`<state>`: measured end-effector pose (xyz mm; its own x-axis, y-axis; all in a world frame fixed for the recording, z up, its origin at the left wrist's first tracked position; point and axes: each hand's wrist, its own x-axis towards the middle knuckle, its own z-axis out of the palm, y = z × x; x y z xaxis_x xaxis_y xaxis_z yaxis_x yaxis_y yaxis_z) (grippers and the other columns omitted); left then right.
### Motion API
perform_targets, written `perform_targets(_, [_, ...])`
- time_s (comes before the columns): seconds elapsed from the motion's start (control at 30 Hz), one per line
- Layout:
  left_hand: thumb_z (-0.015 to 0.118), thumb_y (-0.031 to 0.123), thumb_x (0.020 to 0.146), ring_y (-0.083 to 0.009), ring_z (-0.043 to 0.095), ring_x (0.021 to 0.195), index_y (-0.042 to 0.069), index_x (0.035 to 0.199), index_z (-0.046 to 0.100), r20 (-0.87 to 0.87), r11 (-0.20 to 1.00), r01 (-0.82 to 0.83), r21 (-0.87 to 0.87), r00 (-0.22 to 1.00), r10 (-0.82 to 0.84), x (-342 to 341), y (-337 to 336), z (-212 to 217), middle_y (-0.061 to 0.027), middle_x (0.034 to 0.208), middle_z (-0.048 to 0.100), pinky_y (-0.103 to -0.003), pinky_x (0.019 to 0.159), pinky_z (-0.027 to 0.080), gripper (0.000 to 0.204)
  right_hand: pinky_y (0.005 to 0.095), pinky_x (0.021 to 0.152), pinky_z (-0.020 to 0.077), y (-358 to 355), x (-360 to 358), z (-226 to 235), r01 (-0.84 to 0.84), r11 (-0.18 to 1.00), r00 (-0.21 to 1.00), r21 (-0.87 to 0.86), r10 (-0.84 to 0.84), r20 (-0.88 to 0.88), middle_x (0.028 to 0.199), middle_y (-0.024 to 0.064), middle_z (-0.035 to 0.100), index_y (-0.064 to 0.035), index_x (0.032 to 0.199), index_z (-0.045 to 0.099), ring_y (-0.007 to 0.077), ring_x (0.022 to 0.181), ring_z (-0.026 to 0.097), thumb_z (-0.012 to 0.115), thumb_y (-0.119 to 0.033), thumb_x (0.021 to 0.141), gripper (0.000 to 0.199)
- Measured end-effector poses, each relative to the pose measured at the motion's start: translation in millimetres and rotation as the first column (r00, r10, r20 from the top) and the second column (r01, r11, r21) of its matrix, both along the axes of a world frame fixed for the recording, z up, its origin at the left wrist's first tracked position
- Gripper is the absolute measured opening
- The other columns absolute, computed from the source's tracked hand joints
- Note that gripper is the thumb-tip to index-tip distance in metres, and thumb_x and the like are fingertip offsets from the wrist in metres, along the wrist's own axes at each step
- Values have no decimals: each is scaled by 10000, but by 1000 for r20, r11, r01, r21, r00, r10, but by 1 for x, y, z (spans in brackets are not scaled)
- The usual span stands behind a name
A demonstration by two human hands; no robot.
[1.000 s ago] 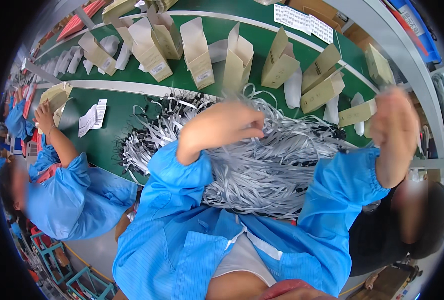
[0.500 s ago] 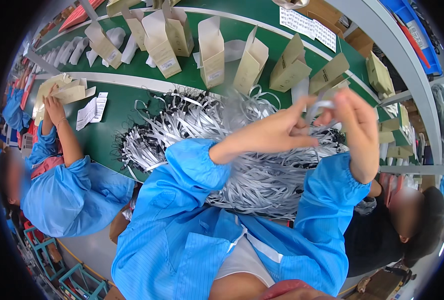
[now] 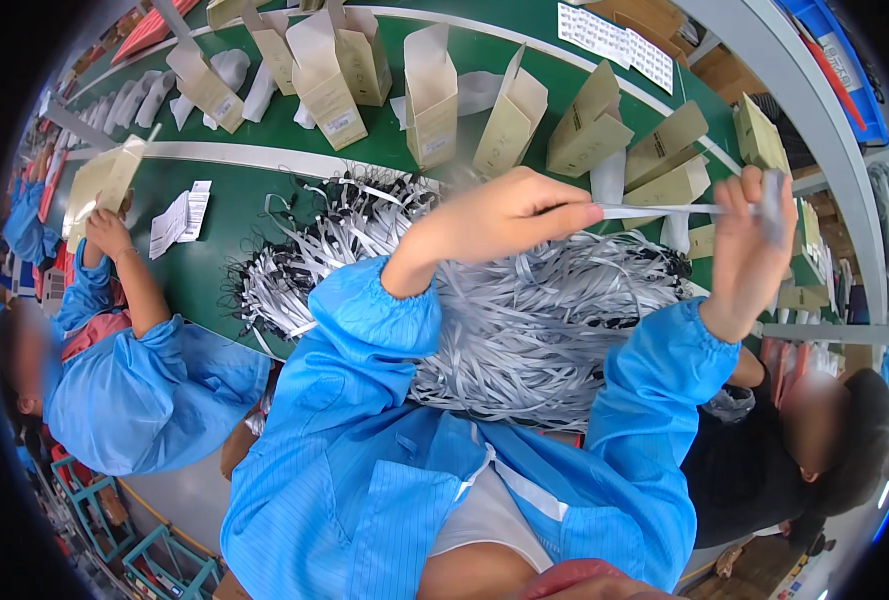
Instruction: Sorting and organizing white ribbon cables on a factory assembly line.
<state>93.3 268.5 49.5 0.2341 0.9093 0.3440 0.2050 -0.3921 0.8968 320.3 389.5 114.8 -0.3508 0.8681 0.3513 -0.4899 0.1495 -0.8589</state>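
Note:
My left hand (image 3: 509, 215) pinches one end of a thin grey strap (image 3: 654, 210), stretched level between both hands. My right hand (image 3: 754, 235) is closed on the strap's other end, held a little higher. Both hands hover above a big heap of grey straps (image 3: 504, 320) with black ends, piled on the green belt (image 3: 214, 270) in front of me. My blue sleeves come up from the lower edge.
Several open tan cartons (image 3: 429, 95) and white pouches (image 3: 479, 90) ride the green belt beyond a white divider. A person in blue (image 3: 134, 380) at my left holds a carton (image 3: 104, 180); paper slips (image 3: 179, 220) lie nearby. Another person (image 3: 814, 440) sits at my right.
My hands came together over the heap, took one strap and have drawn it out taut between them. The person at left has raised a carton.

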Motion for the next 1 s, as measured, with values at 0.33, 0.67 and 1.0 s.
perform_targets(0.33, [506, 241, 1036, -120, 429, 625, -19, 931, 564, 138, 885, -464, 24, 879, 457, 24, 3, -2, -89, 651, 443, -326, 558, 367, 286, 261, 571, 368, -11, -44, -57, -261, 705, 800, 660, -224, 557, 734, 1, 561, -1, 749, 647, 152, 647, 500, 606, -171, 988, 297])
perform_targets(0.67, [517, 258, 1023, -239, 589, 773, -10, 1013, 563, 191, 957, -288, -20, 939, 287, 44, 21, -44, -117, 816, 604, -354, 698, 459, 272, 228, 448, 247, 7, -74, -84, -12, 976, 988, -217, -22, -153, 695, 6, 424, -74, 799, 486, 86, 533, 362, 601, -218, 1001, 274])
perform_targets(1.0, [587, 233, 946, -414, 615, 978, 28, 1057, 597, -517, 829, -559, 7, 707, 482, -31, 40, -131, -189, 1019, 644, -473, 788, 490, 234, 242, 428, 193, 145, -57, -35, 75, 995, 996, -59, -73, 42, 646, 15, 369, -103, 831, 400, 86, 495, 258, 470, -266, 1045, 278])
